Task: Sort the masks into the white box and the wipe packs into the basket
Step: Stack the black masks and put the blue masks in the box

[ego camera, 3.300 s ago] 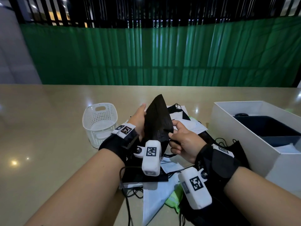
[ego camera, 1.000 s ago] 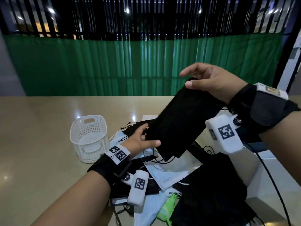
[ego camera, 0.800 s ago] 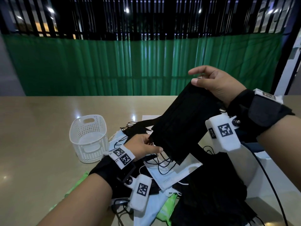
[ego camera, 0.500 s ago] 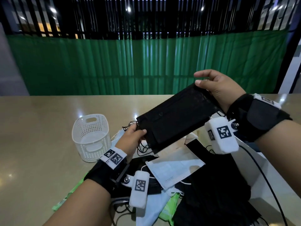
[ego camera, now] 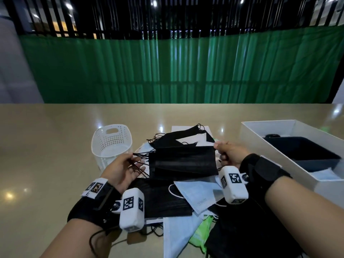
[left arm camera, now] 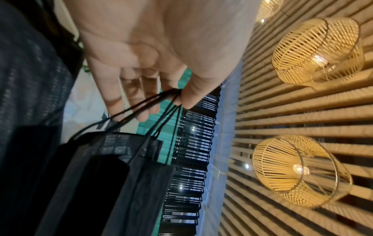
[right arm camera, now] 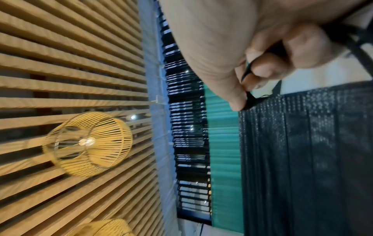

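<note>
I hold a stack of black masks (ego camera: 183, 162) stretched level between my hands, above the pile on the table. My left hand (ego camera: 125, 169) pinches the black ear loops (left arm camera: 161, 102) at the stack's left end between thumb and fingers. My right hand (ego camera: 226, 153) pinches the right corner (right arm camera: 249, 99) with curled fingers. More black masks (ego camera: 163, 199) and light blue masks (ego camera: 198, 193) lie beneath. A green wipe pack (ego camera: 202, 232) peeks out near the front. The white basket (ego camera: 111, 141) stands at the left, the white box (ego camera: 268, 135) at the right.
Inside the white box sits a dark tray (ego camera: 301, 150) with a pale mask (ego camera: 323, 175) at its near end. The beige table (ego camera: 46, 146) stretches out to the left of the basket. A green curtain (ego camera: 167, 71) hangs behind the table's far edge.
Both hands lowered the black mask stack from a raised, tilted hold to a level one just above the pile. My left hand shifted from the stack's edge to its ear loops.
</note>
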A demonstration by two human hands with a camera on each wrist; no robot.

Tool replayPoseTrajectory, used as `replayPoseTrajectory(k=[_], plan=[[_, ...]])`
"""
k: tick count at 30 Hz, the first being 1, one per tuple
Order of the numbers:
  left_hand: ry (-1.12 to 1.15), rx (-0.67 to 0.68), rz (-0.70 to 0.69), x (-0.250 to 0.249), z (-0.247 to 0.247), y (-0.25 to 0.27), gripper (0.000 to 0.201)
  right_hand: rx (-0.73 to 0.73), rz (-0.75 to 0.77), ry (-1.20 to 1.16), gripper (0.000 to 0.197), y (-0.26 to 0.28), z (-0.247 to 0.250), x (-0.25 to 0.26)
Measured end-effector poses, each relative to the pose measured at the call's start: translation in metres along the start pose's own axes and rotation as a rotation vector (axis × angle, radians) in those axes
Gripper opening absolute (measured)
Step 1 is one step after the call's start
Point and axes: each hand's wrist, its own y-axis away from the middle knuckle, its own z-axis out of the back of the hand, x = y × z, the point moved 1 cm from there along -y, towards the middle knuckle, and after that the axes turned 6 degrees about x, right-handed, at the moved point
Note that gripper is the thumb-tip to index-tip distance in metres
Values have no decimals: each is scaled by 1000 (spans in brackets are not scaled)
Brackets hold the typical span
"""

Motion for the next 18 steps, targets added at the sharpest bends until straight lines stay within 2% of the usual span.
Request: replayPoseTrajectory(k=[4,7,10,11,13,14,15,17,18], plan=[[153,46,-27,0,4,4,29,44,-89,-104,21,-7,5,-34],[135,64,-31,3,5,4,26,114,-70,-149,24,-6,9,-46],[130,113,-44,10,6,6,23,213,-70,-21,7,-1,8,-49],[141,119,-56,13,6,6,24,239,-79,15,10,0,6,-50],[141,129,-77,19,5,6,26,277,-77,111,4,3,2,-53],[120,135,-80,22,5,5,26,272,-73,152,11,3,1,-54],[96,154,-75,24,3,5,31,262,-79,182,16,4,0,-54],[52,180,-47,29,3,4,55,235,-89,199,20,5,-1,-51],[26,170,-32,31,4,3,56,236,-87,208,23,5,0,-51]])
